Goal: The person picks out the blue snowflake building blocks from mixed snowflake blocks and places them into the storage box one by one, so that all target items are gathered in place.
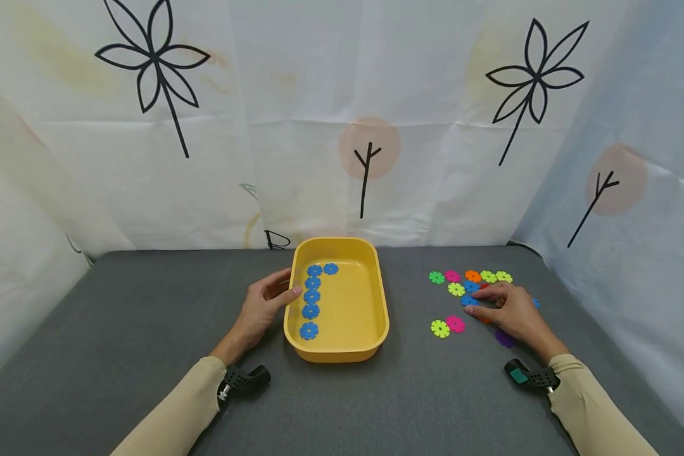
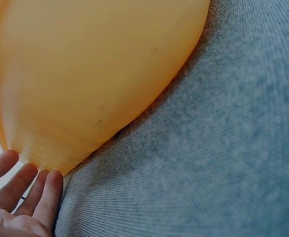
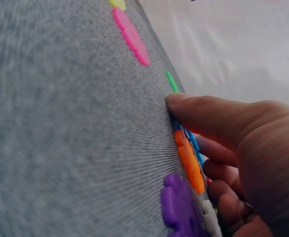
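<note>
My left hand (image 1: pixel 268 301) holds the side of a yellow plastic tub (image 1: pixel 344 356), thumb over the rim and fingers against the outer wall (image 2: pixel 100 74). Along the tub's left side lies a column of blue notched discs (image 1: pixel 311 296), with another blue disc (image 1: pixel 330 269) beside the top one. Over the scattered discs on the right, my right hand (image 1: pixel 515 310) has thumb and index finger at opposite edges of a blue notched disc (image 1: pixel 468 301). Another blue disc (image 1: pixel 471 287) lies just behind it. Part of the pile is hidden beneath this hand.
Green (image 1: pixel 436 277), pink (image 1: pixel 453 276), orange (image 1: pixel 473 276) and yellow-green (image 1: pixel 456 289) discs lie around the right hand. Nearer me are a yellow-green disc (image 1: pixel 440 329), a pink one (image 1: pixel 455 324) and a purple one (image 1: pixel 504 339). A patterned cloth (image 1: pixel 308 177) hangs behind the grey table (image 1: pixel 165 304).
</note>
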{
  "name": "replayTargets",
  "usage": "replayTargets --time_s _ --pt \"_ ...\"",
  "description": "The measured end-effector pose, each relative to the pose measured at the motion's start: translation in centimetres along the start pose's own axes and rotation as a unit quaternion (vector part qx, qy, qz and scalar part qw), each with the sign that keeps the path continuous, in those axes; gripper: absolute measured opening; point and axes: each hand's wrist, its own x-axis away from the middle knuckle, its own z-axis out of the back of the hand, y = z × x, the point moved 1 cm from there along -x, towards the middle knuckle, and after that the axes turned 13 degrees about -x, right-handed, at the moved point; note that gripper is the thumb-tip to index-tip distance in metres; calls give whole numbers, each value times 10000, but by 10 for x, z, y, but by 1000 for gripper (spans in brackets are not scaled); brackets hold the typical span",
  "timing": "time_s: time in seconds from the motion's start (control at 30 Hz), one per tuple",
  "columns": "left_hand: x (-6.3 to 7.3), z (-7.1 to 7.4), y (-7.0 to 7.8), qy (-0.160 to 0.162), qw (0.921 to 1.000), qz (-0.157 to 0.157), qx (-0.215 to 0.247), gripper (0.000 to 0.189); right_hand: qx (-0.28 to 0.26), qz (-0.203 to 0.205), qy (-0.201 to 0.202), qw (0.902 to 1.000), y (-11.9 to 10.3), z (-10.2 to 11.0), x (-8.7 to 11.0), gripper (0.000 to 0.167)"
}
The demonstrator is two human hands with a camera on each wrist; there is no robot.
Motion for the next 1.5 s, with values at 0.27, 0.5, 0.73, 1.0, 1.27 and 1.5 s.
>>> replayTargets --time_s 0.27,0.5,0.73,1.0,1.27,1.5 --pt "0 -1 -1 -17 10000 -25 4 58 -132 127 194 9996 0 0 0 33" --pt "1 0 -1 6 10000 -76 39 58 -394 -106 313 9987 -5 2 0 37" --pt "2 0 -1 5 9999 -81 69 58 -554 -188 394 9975 -9 5 1 42" --pt "1 0 -1 -7 10000 -84 25 57 -805 -289 384 9956 -25 7 0 47" --pt "2 0 -1 -9 9999 -106 15 57 -1030 -82 172 9945 -47 0 -6 44" --pt "1 0 -2 -6 10000 -99 6 57 -1233 108 -38 9923 -71 -8 -23 42"
